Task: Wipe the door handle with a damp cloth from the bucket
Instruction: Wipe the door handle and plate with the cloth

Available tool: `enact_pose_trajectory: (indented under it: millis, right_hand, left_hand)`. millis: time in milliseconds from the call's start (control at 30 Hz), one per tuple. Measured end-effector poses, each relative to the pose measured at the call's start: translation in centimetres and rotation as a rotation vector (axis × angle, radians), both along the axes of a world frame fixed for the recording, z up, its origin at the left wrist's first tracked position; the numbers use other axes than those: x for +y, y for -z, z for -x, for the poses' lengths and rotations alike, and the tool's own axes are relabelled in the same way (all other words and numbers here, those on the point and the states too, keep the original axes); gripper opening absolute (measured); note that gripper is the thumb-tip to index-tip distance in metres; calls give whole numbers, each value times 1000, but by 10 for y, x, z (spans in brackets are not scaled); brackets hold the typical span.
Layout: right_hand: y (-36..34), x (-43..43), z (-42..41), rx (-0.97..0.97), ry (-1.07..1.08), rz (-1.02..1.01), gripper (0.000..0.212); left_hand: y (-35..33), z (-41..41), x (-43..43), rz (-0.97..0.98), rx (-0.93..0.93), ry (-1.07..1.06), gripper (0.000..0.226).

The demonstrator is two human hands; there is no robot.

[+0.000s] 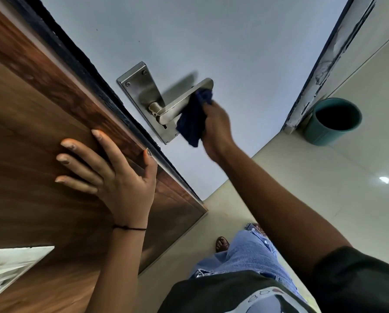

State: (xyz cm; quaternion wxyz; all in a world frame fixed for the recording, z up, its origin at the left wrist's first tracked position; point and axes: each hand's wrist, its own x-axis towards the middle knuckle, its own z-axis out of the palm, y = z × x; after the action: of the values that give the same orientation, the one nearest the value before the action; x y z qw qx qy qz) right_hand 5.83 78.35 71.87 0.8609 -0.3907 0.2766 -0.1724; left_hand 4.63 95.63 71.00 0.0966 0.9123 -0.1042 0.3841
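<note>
**A:** Right, where's the cloth from where you sit?

**B:** I see the dark blue cloth (194, 116) bunched in the right hand (216, 128), fingers closed round it. Its upper end is pressed against the underside of the metal door handle (184, 99), near the lever's free tip. The rest hangs down over the lower part of the steel backplate (141, 91).

**A:** And the other hand?

**B:** The left hand (112, 170) lies flat with fingers spread on the brown wood-grain door face (42, 132), thumb (149, 163) up near the black door edge (94, 86). It grips nothing. There's a thin dark thread (129, 227) round that wrist.

**A:** Which face carries the handle?

**B:** The pale grey face (211, 37), right of that black edge.

**A:** Bucket?

**B:** I've got a teal bucket (333, 123) on the pale tiled floor (324, 188), just beside the foot of the scuffed door frame (320, 71), well apart from the handle. Its inside looks dark; I can't tell what it holds.

**A:** Anything lower?

**B:** Light blue jeans (245, 254) and one sandalled foot (221, 243).
</note>
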Motion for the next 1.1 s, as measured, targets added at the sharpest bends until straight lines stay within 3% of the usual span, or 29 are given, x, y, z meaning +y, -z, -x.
enact_pose_trajectory:
  millis: [133, 367, 500, 700, 1100]
  right_hand:
    - [-6, -20, 0, 36, 50, 4, 12]
    - [-4, 30, -2, 55, -38, -76, 16]
    - [-4, 44, 4, 120, -138, 7, 31]
    - [-7, 55, 11, 165, -235, 156, 34]
    - [11, 70, 12, 90, -227, 409, 33]
  left_hand:
    - [0, 0, 0, -6, -2, -3, 75]
    - [0, 1, 0, 2, 5, -2, 74]
    - [1, 0, 0, -11, 6, -8, 74]
    - [1, 0, -1, -35, -27, -20, 76]
    - [1, -4, 0, -96, -55, -19, 78]
